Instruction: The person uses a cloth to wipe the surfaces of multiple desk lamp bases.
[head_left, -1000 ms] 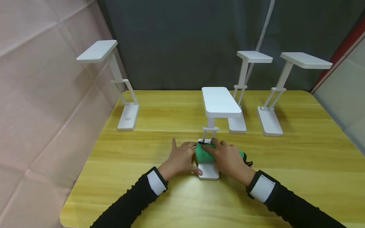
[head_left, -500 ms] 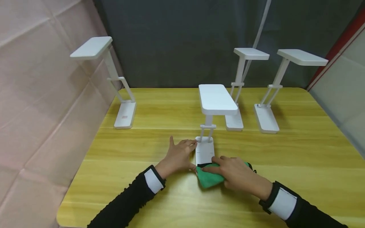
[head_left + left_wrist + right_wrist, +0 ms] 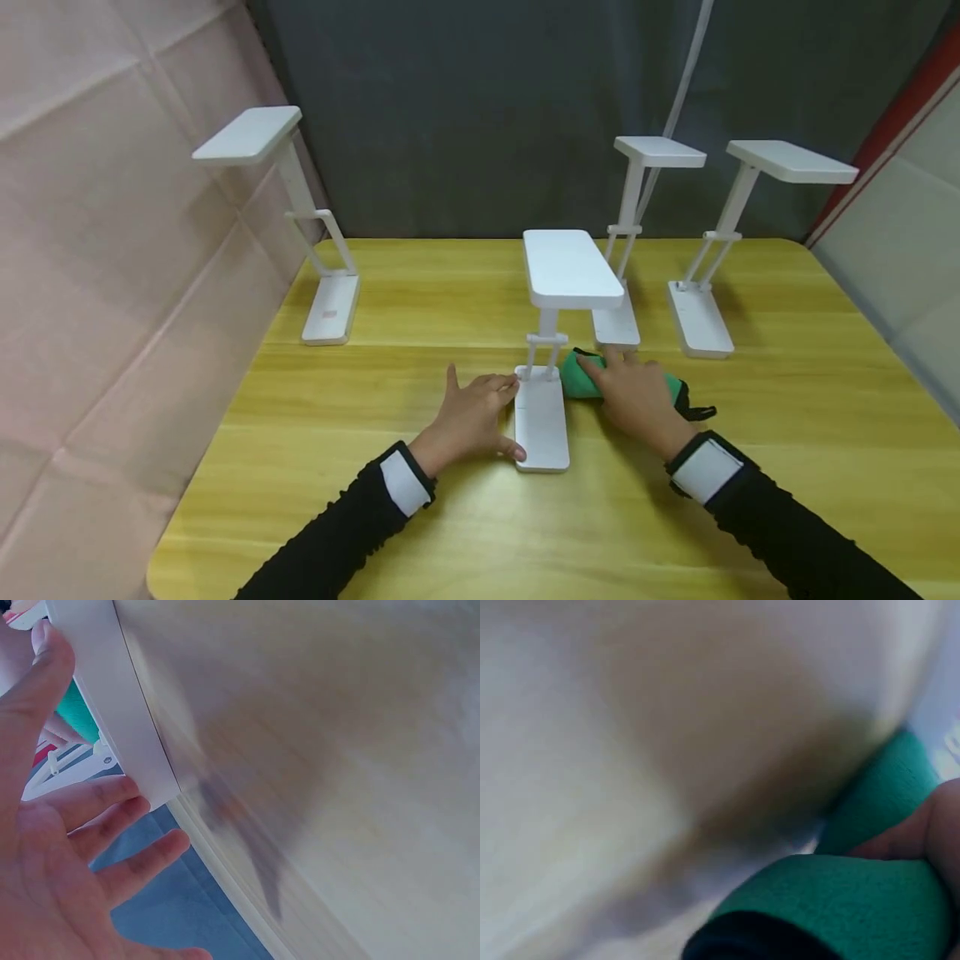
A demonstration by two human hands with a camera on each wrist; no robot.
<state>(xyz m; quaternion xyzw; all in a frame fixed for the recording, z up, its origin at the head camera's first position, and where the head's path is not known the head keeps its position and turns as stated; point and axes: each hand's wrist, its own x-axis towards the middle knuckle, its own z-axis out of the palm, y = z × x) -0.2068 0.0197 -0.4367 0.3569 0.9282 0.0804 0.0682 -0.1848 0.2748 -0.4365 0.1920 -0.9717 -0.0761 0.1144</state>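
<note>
A white folding desk lamp [image 3: 543, 425] stands at the middle of the table, its flat head [image 3: 573, 271] raised over the base. My left hand [image 3: 468, 417] lies along the left side of that base, thumb near the front corner and fingertips touching near the hinge end. In the left wrist view its fingers [image 3: 142, 862] are spread and fairly straight against the base's edge. Just right of the lamp, my right hand [image 3: 637, 400] grips a green cloth [image 3: 576, 382] with black trim. The right wrist view shows the cloth [image 3: 840, 907] bunched under the fingers.
Three similar white lamps stand farther back: one at the left [image 3: 330, 308], one behind the middle lamp [image 3: 617, 323], one at the right [image 3: 701, 321]. The wooden table [image 3: 375, 533] meets a pale cloth wall [image 3: 112, 292] at the left and a dark curtain [image 3: 465, 117] behind.
My right hand has wiped the cloth down the lamp's base toward me, then moved off it to the right and back. My left hand stays at the base's left edge.
</note>
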